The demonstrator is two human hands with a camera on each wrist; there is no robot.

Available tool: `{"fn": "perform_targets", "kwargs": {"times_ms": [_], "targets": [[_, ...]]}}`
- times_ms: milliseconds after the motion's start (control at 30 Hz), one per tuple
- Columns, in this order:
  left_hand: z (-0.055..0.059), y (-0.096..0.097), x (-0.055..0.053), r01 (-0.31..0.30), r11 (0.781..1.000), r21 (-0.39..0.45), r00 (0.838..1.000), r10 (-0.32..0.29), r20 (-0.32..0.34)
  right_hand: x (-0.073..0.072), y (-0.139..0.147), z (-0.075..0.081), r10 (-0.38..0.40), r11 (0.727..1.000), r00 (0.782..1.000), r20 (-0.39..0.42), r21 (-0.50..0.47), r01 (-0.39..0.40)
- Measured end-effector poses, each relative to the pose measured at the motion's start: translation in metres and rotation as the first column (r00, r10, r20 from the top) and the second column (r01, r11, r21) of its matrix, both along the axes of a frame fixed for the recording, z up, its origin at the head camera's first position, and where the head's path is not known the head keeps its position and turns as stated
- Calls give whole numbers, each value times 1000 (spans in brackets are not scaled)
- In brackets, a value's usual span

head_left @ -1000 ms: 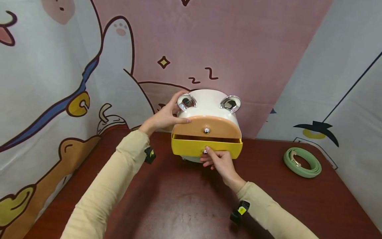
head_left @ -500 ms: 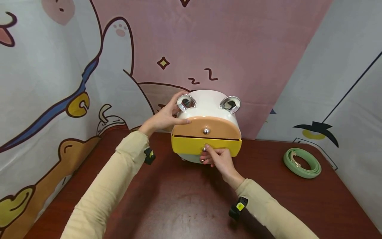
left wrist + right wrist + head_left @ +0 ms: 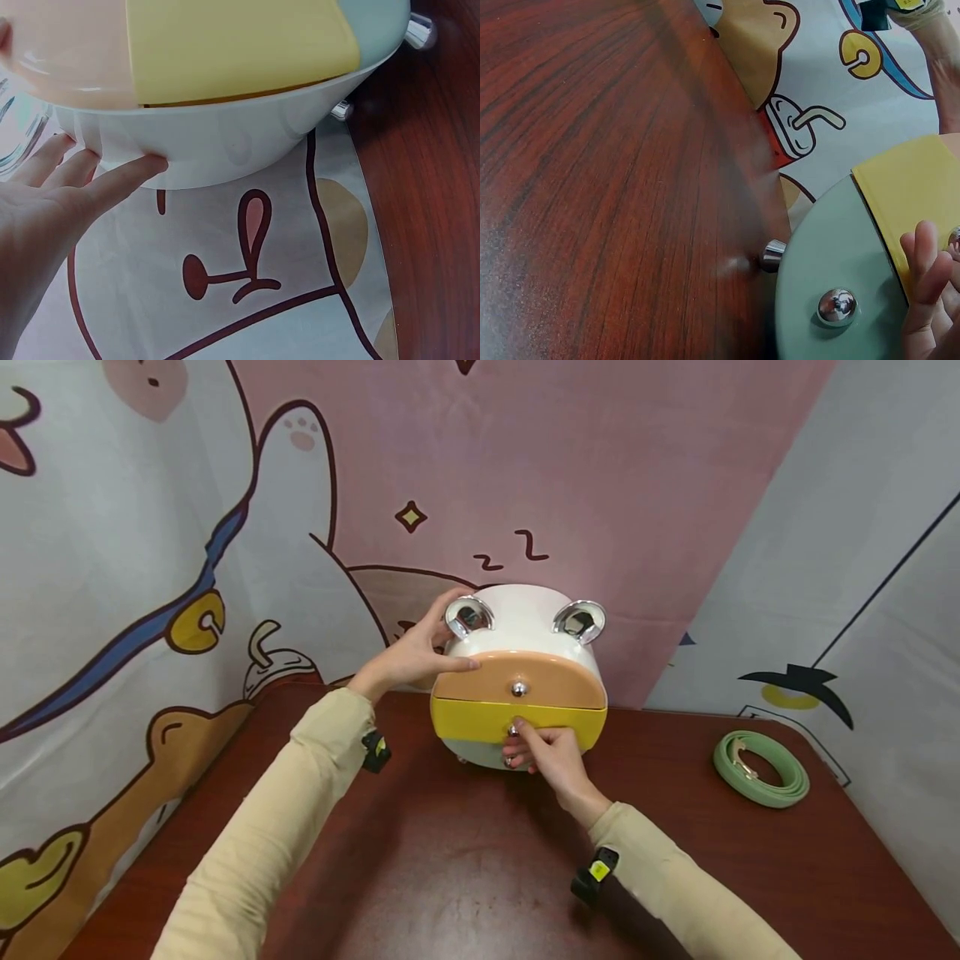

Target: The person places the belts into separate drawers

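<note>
A small drawer cabinet (image 3: pixel 525 618) with a white shell and two mirrored round eyes stands on the table. Its front has an orange drawer (image 3: pixel 480 683) on top, a yellow drawer (image 3: pixel 465 720) in the middle and a pale green drawer (image 3: pixel 832 247) at the bottom. My left hand (image 3: pixel 408 653) holds the cabinet's left side, thumb on the orange front and fingers along the white shell. My right hand (image 3: pixel 553 758) pinches the silver knob (image 3: pixel 513 730) of the yellow drawer. That drawer sits almost flush, with a thin dark gap along its side in the left wrist view.
A coiled green belt (image 3: pixel 761 768) with a gold-coloured buckle lies on the right of the dark red table (image 3: pixel 450 877). Directly behind the cabinet hangs a printed cartoon cloth (image 3: pixel 600 485).
The yellow drawer has slid back into the cabinet, its top gap narrowing to a line. My right hand has moved forward with it; my left hand has stayed in place.
</note>
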State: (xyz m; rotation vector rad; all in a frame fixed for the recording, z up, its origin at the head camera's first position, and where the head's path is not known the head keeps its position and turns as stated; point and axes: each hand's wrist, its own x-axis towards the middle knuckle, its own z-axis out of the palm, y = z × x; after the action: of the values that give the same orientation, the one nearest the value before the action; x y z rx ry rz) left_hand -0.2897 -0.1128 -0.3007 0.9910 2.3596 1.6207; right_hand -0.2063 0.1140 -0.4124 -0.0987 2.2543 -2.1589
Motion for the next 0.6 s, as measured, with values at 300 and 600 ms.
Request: {"fn": "perform_targets", "kwargs": {"times_ms": [300, 600], "targets": [[1, -1, 0, -7, 1000, -6, 1000, 7, -11, -10, 1, -11, -20, 1000, 1000, -16, -4, 19], [0, -1, -1, -9, 1000, 0, 1000, 9, -5, -11, 3, -10, 1, 1000, 1000, -14, 13, -1]]}}
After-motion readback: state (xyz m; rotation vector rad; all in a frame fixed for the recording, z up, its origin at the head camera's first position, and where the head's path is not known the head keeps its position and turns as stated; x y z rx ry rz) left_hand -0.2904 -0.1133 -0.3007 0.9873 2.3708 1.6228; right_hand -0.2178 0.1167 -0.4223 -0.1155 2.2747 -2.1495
